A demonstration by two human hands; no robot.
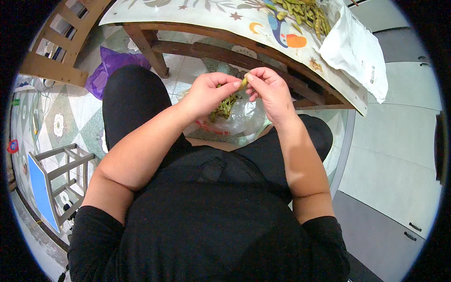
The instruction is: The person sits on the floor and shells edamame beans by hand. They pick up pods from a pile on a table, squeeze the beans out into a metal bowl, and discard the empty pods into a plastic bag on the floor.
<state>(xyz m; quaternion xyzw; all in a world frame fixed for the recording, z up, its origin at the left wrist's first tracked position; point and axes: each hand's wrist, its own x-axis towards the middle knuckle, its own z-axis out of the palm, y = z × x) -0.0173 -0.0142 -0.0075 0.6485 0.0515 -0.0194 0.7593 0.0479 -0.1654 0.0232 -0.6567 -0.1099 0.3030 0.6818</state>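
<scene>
A small yellow-green bean pod [244, 82] is pinched between my two hands, over my lap. My left hand [210, 93] has its thumb and forefinger closed on one end of it. At the other end, the thumb and fingers of my right hand [271, 90] are pressed together, the lower fingers curled. Below the hands sits a clear plastic bag [251, 114] with red marks, between my knees, with green pods or hulls [225, 109] in it. More bean pods [304, 13] lie heaped on the table, beside the mouth of a white sack [354, 44].
Ahead stands a wooden table [206, 15] with a patterned cloth. A purple plastic bag [101, 77] rests on the tiled floor by my left knee. To the left are a wooden chair [61, 70] and a tipped stool [43, 190] with a blue top. Cabinets [392, 145] line the right side.
</scene>
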